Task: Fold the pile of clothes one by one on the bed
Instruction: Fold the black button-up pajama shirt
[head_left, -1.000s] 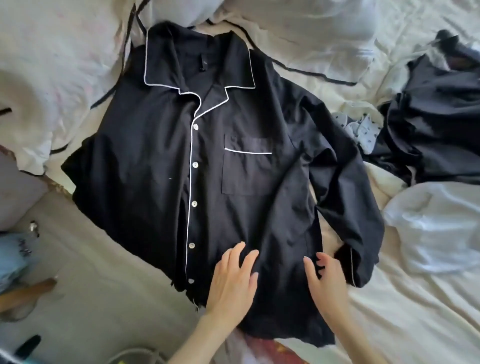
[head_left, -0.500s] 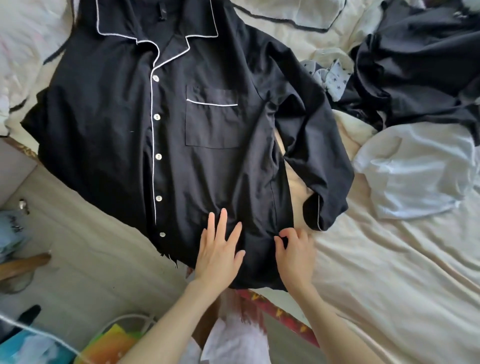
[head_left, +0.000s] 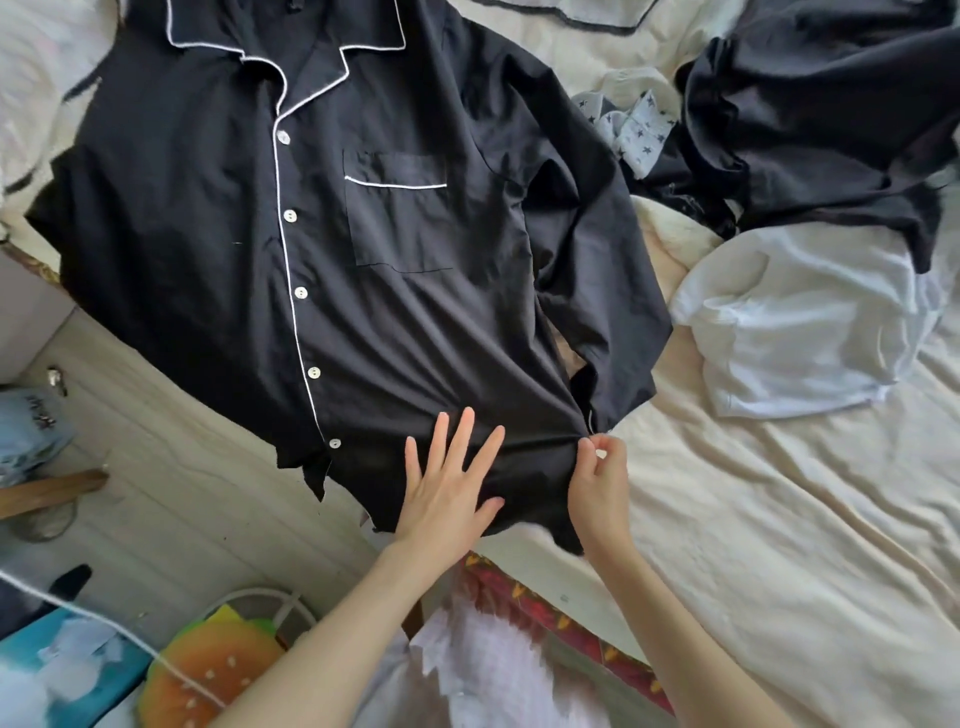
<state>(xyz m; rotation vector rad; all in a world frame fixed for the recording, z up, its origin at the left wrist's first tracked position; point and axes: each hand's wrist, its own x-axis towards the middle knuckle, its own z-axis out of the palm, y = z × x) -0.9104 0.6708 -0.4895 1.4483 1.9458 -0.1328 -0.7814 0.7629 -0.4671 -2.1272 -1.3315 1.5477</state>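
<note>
Pale wood-look plank floor (head_left: 156, 499) fills the lower left, to the left of the left hand. On it, below and left of that hand, lie an orange hamburger-shaped cushion (head_left: 208, 670), a looping white cable (head_left: 104, 623) and a teal box (head_left: 62, 660). Farther left sit folded light-blue denim (head_left: 26, 431) and a brown wooden stick (head_left: 52, 491). A red patterned bed-frame edge (head_left: 571, 623) runs between the forearms. Soft daylight falls evenly.
</note>
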